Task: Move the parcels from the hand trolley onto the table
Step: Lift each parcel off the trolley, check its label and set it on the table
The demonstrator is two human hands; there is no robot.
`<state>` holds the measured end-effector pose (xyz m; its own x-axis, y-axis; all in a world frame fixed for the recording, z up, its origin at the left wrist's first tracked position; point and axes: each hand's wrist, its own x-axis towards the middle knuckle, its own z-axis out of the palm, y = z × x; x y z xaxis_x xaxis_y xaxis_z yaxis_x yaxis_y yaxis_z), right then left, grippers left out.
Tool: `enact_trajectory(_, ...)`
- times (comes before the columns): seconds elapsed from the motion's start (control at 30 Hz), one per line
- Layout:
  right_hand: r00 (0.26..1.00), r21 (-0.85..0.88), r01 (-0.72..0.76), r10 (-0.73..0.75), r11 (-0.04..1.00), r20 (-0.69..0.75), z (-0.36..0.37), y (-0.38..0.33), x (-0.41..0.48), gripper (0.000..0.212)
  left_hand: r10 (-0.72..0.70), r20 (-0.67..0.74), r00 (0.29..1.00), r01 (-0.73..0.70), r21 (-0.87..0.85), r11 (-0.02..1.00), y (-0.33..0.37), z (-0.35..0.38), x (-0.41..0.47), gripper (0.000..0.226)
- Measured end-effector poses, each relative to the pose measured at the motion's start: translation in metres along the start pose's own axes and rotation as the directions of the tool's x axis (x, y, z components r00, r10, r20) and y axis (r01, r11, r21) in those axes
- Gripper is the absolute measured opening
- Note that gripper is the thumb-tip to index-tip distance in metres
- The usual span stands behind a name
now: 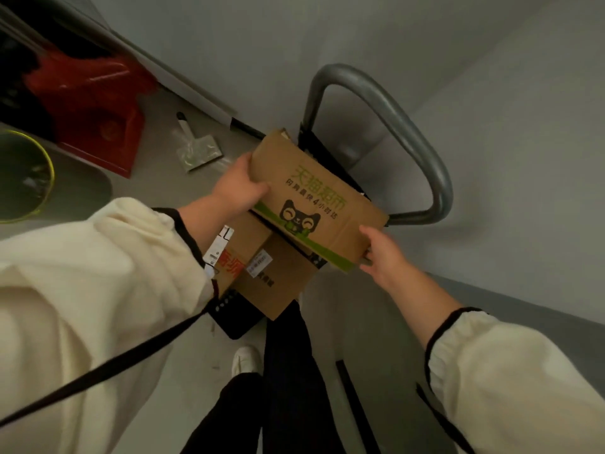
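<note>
A brown cardboard parcel with green print and a black cat face is held between both hands above the hand trolley. My left hand grips its left end, thumb on top. My right hand grips its right lower corner, fingers curled under the edge. Beneath it, two more brown parcels with white labels lie on the black trolley deck. The trolley's grey tube handle loops behind the held parcel.
A red object and a yellow-rimmed bin stand at the left. A scraper-like tool on a plastic bag lies on the grey floor. Grey walls close in behind and right. My legs and a white shoe are below.
</note>
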<state>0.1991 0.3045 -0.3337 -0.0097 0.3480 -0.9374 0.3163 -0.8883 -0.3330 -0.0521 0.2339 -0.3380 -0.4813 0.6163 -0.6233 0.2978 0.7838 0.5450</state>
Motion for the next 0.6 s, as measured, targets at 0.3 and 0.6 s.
enact_trajectory(0.3, 0.972, -0.06, 0.23, -0.227, 0.971, 0.054, 0.013, -0.04, -0.143, 0.039, -0.005, -0.263, 0.965, -0.014, -0.071, 0.997, 0.054, -0.109, -0.104, 0.056)
enact_trajectory(0.6, 0.617, 0.068, 0.779, -0.782, 0.623, 0.092, 0.052, -0.068, -0.369, 0.046, 0.105, -0.612, 0.784, -0.304, -0.23, 0.924, 0.075, -0.264, -0.302, 0.047)
